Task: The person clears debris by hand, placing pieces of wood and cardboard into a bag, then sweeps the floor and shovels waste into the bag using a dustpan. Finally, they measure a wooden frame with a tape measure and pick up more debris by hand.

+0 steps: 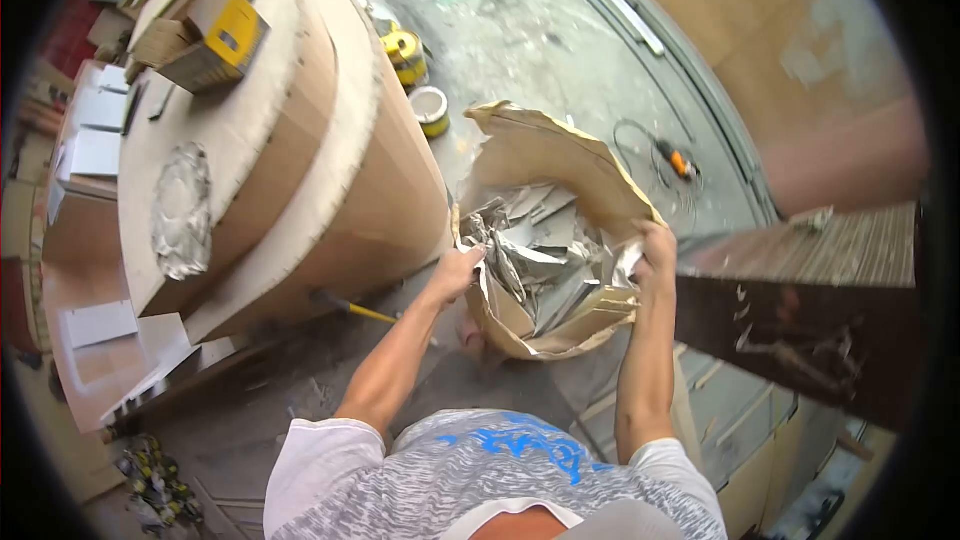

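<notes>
A large brown paper sack stands open in front of me, with grey and silvery scraps piled inside. My left hand is closed on the sack's left rim, close to some of the scraps. On the right rim, my right hand grips the paper, its fingers wrapped over the edge. The bottom of the sack is hidden from this view.
Curved wooden panels rise at the left, with a yellow and grey box on top. Yellow tins and an orange tool with a cable lie on the floor beyond. Stacked sheets stand at the right.
</notes>
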A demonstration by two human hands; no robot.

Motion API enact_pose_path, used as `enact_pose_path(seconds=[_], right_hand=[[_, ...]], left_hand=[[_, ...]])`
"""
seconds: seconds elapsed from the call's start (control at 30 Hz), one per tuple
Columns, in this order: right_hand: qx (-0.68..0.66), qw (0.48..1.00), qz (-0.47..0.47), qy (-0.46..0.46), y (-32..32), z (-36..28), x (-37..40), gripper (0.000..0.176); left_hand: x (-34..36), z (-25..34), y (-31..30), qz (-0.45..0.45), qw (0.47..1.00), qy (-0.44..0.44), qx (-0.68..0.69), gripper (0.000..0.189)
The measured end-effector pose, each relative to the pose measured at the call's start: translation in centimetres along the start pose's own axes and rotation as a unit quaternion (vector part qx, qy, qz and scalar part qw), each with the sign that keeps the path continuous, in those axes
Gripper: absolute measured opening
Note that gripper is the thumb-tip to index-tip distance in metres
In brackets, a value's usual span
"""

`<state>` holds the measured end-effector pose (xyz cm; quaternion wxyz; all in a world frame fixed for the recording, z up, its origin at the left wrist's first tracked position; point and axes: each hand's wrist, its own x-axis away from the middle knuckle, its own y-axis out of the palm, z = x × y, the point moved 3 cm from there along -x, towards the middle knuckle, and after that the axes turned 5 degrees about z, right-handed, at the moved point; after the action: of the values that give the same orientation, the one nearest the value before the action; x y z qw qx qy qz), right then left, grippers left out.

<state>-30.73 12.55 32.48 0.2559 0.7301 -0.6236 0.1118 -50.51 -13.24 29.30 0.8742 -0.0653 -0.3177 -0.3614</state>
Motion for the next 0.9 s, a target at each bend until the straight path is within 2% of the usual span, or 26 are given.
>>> enact_pose_path(seconds=[0.07, 0.1, 0.13, 0.17, 0.2, 0.23, 0.3, 0.37, 0.4, 0.47, 0.5, 0.53, 0.6, 0.63, 0.67, 0.7, 0.73, 0.77, 0.8, 0.83, 0.87, 0.9], right_hand=[[-0.003, 0.999, -0.043, 0.002, 1.8, -3.8, 0.2, 0.016], [-0.037, 0.999, -0.033, -0.003, 3.2, -5.9, 0.6, 0.017], [-0.054, 0.997, -0.05, -0.015, 2.9, -7.0, -0.5, 0.019], [-0.033, 0.997, -0.061, -0.025, 3.5, -9.2, -0.2, 0.023], [-0.063, 0.995, -0.029, -0.078, 4.4, -10.9, -0.1, 0.025], [-0.078, 0.992, -0.061, -0.078, 3.6, -11.7, -1.7, 0.026], [-0.117, 0.988, -0.024, -0.097, 4.6, -14.3, -2.2, 0.027], [-0.142, 0.986, -0.03, -0.088, 6.2, -16.7, -3.6, 0.026], [-0.164, 0.983, -0.028, -0.078, 7.0, -17.7, -5.3, 0.026], [-0.161, 0.982, -0.029, -0.093, 8.1, -20.0, -9.2, 0.025], [-0.171, 0.981, -0.027, -0.092, 9.1, -21.5, -11.0, 0.024], [-0.198, 0.974, -0.031, -0.102, 11.2, -22.8, -13.0, 0.024], [-0.195, 0.976, -0.033, -0.086, 15.7, -26.9, -15.3, 0.021], [-0.221, 0.966, -0.01, -0.135, 18.6, -28.8, -17.0, 0.019], [-0.25, 0.951, 0.015, -0.182, 21.1, -30.3, -18.8, 0.017], [-0.221, 0.945, 0.019, -0.241, 23.2, -31.3, -21.7, 0.03], [-0.224, 0.944, 0.009, -0.243, 25.9, -32.4, -23.5, 0.03], [-0.158, 0.902, 0.076, -0.394, 28.4, -33.5, -24.1, 0.05], [-0.101, 0.856, 0.137, -0.488, 30.7, -34.6, -25.5, 0.054], [-0.025, 0.798, 0.202, -0.567, 32.2, -35.6, -27.1, 0.057], [0.045, 0.744, 0.255, -0.616, 33.8, -37.4, -29.3, 0.061], [0.124, 0.661, 0.332, -0.662, 35.2, -38.7, -31.2, 0.065]], left_hand=[[-0.9, 4.3, 0.3, 0.011, 0.999, 0.034, -0.02, 0.03], [-1.6, 6.7, 0.6, 0.013, 0.997, 0.057, -0.045, 0.027], [-2.2, 9.0, 1.3, 0.017, 0.996, 0.077, -0.051, 0.035], [-3.3, 10.7, 2.0, 0.014, 0.988, 0.123, -0.093, 0.035], [-4.7, 12.5, 2.6, 0.014, 0.976, 0.171, -0.136, 0.035], [-5.0, 15.1, 4.3, -0.003, 0.974, 0.225, -0.034, 0.026], [-7.5, 19.0, 5.9, -0.001, 0.969, 0.244, -0.044, 0.026], [-9.9, 23.8, 7.7, -0.014, 0.969, 0.245, -0.027, 0.026], [-13.2, 26.1, 8.1, -0.006, 0.968, 0.25, -0.023, 0.026], [-19.7, 30.0, 9.9, 0.01, 0.874, 0.446, -0.191, 0.027], [-22.4, 31.6, 11.6, -0.006, 0.941, 0.332, -0.068, 0.03], [-25.4, 34.6, 12.8, -0.032, 0.972, 0.228, 0.049, 0.033], [-30.7, 40.9, 12.9, -0.028, 0.973, 0.222, 0.059, 0.033], [-33.3, 44.4, 12.2, -0.028, 0.973, 0.221, 0.06, 0.034], [-35.3, 46.6, 10.4, 0.031, 0.984, 0.174, 0.039, 0.039], [-37.4, 48.5, 7.9, 0.088, 0.988, 0.126, 0.021, 0.045], [-40.3, 49.0, 5.0, 0.138, 0.971, 0.186, -0.054, 0.048], [-42.6, 48.3, 1.9, 0.187, 0.943, 0.244, -0.129, 0.051], [-43.7, 47.3, -0.9, 0.207, 0.921, 0.234, -0.234, 0.053], [-44.5, 45.4, -3.1, 0.176, 0.932, 0.213, -0.236, 0.046], [-44.2, 42.9, -4.2, 0.209, 0.944, 0.216, -0.14, 0.037], [-45.3, 41.0, -5.5, 0.212, 0.944, 0.215, -0.134, 0.037]])
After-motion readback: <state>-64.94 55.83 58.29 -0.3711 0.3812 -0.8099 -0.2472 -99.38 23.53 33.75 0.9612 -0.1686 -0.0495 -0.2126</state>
